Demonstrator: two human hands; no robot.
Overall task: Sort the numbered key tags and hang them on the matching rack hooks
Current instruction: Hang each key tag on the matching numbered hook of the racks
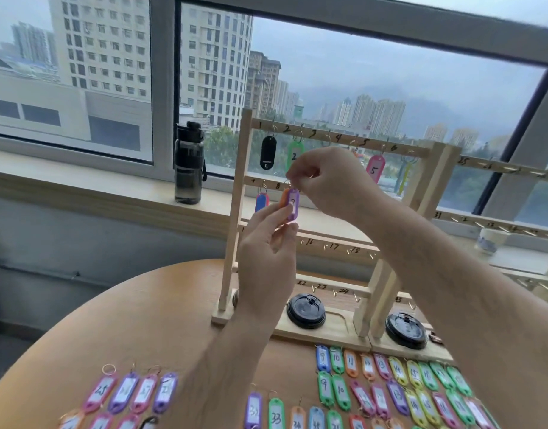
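A wooden rack (235, 193) with numbered hooks stands on the round table (149, 320). My left hand (268, 261) pinches the lower end of a purple tag (293, 202) at hook 8, with an orange tag just behind it. My right hand (331, 181) pinches that tag's metal ring at the hook. A black tag (268, 152) hangs at 1, a green tag (293, 154) at 2, a pink tag (375, 169) at 5, a blue tag (261, 202) at 7. Several coloured numbered tags (390, 388) lie in rows on the table.
A second rack (508, 171) stands to the right. Two black lids (305, 311) (406, 330) rest on the rack bases. A dark water bottle (188, 164) and a white cup (489, 239) sit on the windowsill. More tags (133, 393) lie at front left.
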